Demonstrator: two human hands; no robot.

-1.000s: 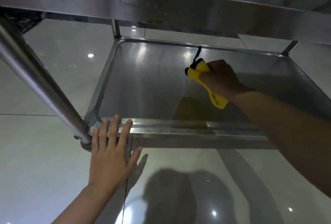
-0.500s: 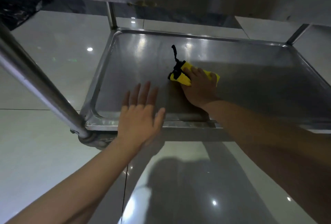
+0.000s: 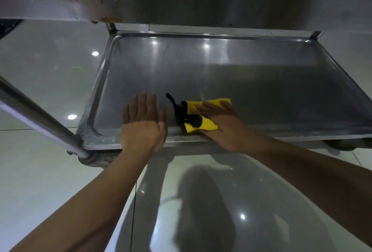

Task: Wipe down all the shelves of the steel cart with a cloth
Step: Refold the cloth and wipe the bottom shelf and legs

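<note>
The steel cart's bottom shelf (image 3: 231, 74) is a shallow tray with a raised rim, seen from above under the shelf overhead (image 3: 181, 4). A yellow cloth with a black strap (image 3: 203, 124) lies on the tray by its near rim. My right hand (image 3: 221, 127) presses flat on the cloth with straight fingers. My left hand (image 3: 143, 123) is spread open over the near rim, just left of the cloth, fingers straight.
A round steel post (image 3: 38, 119) slants down to the cart's near left corner. Thin uprights (image 3: 111, 27) stand at the tray's far corners. Glossy tiled floor (image 3: 40, 66) surrounds the cart, with my shadow on it below the tray.
My right hand has dragged the cloth from the tray's middle back to the near rim and flattened on it. My left hand has moved right from the corner to beside the cloth.
</note>
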